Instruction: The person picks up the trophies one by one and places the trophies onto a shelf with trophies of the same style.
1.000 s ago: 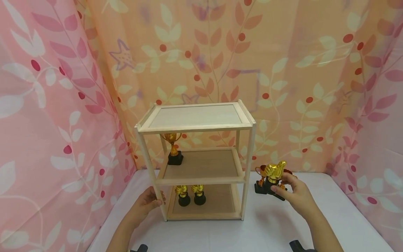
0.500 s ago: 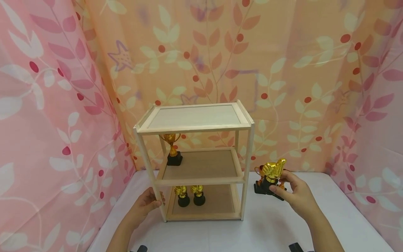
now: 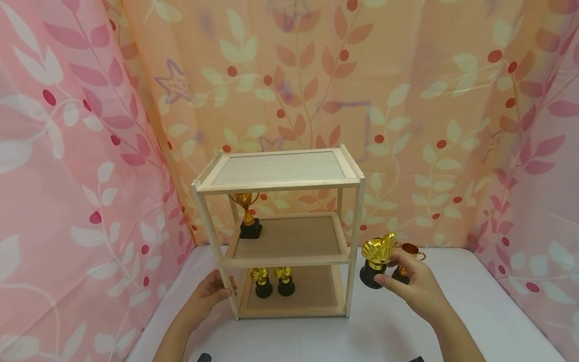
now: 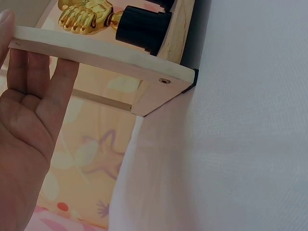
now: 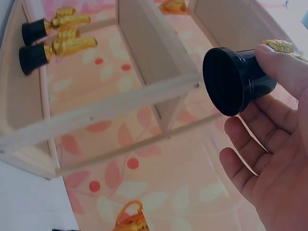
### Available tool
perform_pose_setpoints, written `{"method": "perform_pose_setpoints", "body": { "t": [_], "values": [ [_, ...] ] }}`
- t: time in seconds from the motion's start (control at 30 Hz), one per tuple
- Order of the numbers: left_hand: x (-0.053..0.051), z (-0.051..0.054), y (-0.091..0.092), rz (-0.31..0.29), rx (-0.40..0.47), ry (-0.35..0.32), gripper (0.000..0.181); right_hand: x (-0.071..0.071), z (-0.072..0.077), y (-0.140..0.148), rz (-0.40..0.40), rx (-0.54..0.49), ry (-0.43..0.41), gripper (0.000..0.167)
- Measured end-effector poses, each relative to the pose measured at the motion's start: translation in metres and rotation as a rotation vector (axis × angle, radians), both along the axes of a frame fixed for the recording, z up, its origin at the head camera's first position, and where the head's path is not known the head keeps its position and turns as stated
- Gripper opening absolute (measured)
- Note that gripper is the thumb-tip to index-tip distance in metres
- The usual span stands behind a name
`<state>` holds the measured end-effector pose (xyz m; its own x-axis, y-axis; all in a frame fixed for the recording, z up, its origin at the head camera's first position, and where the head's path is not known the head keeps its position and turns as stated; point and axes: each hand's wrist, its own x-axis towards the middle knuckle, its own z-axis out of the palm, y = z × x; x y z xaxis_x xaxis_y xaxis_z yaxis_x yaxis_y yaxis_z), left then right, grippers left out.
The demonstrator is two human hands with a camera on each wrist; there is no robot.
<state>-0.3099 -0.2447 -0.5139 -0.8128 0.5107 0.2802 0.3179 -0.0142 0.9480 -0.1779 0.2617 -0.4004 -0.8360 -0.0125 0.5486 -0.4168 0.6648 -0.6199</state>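
My right hand (image 3: 418,291) pinches a gold thumbs-up trophy (image 3: 379,250) by its round black base, just right of a small wooden shelf (image 3: 280,168). In the right wrist view the trophy's hollow base (image 5: 224,82) faces the camera. On the left, my left hand (image 3: 203,296) grips the shelf's front left post (image 3: 211,236), its fingers behind the wood in the left wrist view. Two more thumbs-up trophies (image 3: 263,287) stand on the bottom tier. A gold cup trophy (image 3: 250,227) stands at the left of the middle tier.
Behind my right hand a cup trophy (image 3: 410,250) stands on the white table (image 3: 325,339), partly hidden. Leaf-patterned cloth (image 3: 407,125) hangs behind the shelf, with pink cloth (image 3: 90,201) on both sides.
My right hand has moved left toward the shelf with the thumbs-up trophy, away from in front of the cup trophy. My left hand stays on the post.
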Motion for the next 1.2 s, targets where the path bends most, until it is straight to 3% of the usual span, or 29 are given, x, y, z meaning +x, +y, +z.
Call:
{"method": "perform_pose_setpoints", "body": {
  "t": [0.37, 0.6, 1.2],
  "values": [
    [-0.003, -0.001, -0.001, -0.006, 0.006, -0.004, 0.018, 0.003, -0.002, -0.02, 0.157, -0.023, 0.053, 0.045],
    [-0.002, 0.0, 0.0, 0.032, -0.007, -0.052, 0.018, 0.003, -0.006, -0.036, 0.255, -0.026, 0.082, 0.046],
    [-0.001, 0.0, 0.0, 0.056, -0.021, -0.054, 0.019, -0.004, -0.028, -0.067, 0.281, -0.053, -0.093, 0.039]
  ]
}}
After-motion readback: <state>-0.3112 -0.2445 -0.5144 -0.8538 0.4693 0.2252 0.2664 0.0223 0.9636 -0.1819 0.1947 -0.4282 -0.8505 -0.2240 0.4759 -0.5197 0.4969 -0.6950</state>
